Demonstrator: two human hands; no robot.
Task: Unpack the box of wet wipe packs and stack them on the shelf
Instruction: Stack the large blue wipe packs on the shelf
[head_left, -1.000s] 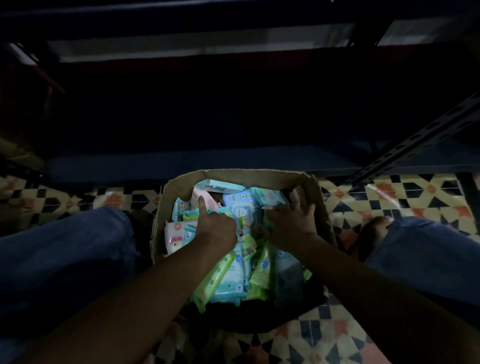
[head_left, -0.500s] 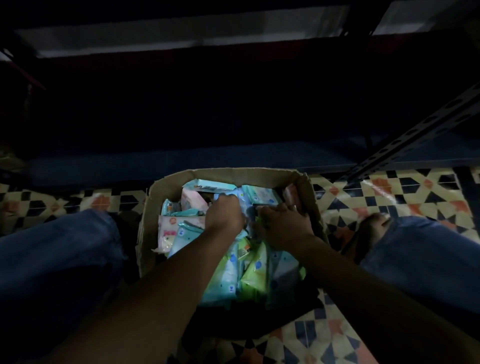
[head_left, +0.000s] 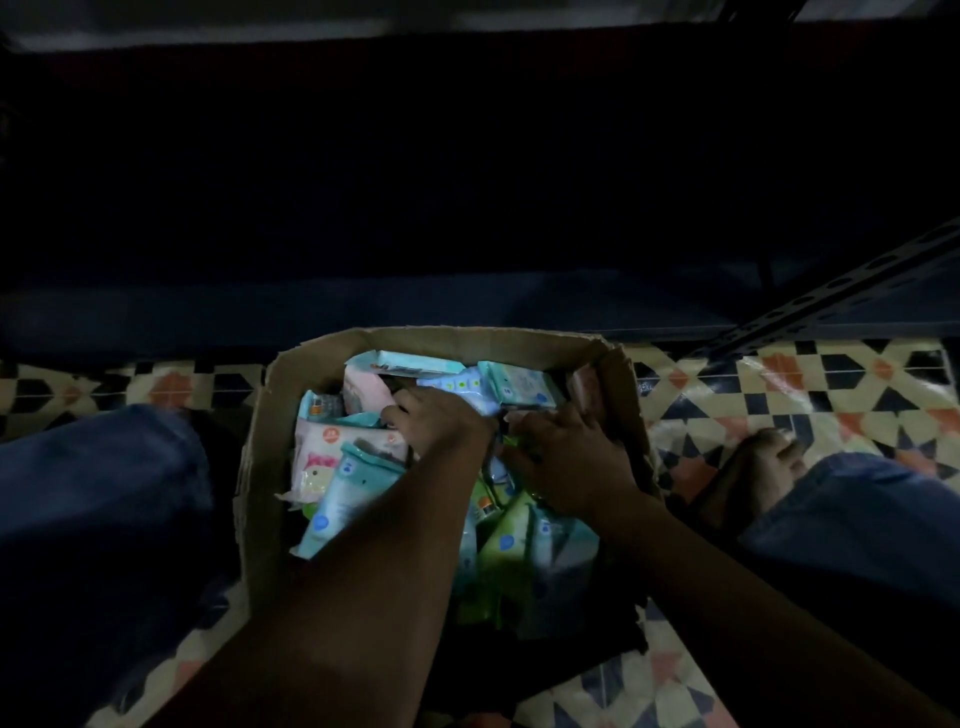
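An open cardboard box (head_left: 270, 415) sits on the floor between my knees, full of several wet wipe packs in blue, green, pink and white. My left hand (head_left: 441, 421) reaches into the far middle of the box, its fingers curled on a light blue pack (head_left: 462, 387). My right hand (head_left: 566, 462) lies palm down on the packs beside it, fingers curled among them; what it grips is hidden. A white and pink pack (head_left: 332, 457) lies at the left. The dark shelf (head_left: 363, 306) runs just beyond the box.
My knees in blue jeans (head_left: 98, 499) flank the box. A bare foot (head_left: 753, 467) rests on the patterned tile floor (head_left: 831, 389) to the right. A slotted metal shelf post (head_left: 831, 296) slants at the right. The shelf interior is very dark.
Both hands have moved further into the far end of the box and drawn close together. The left hand's fingers have curled onto the light blue pack.
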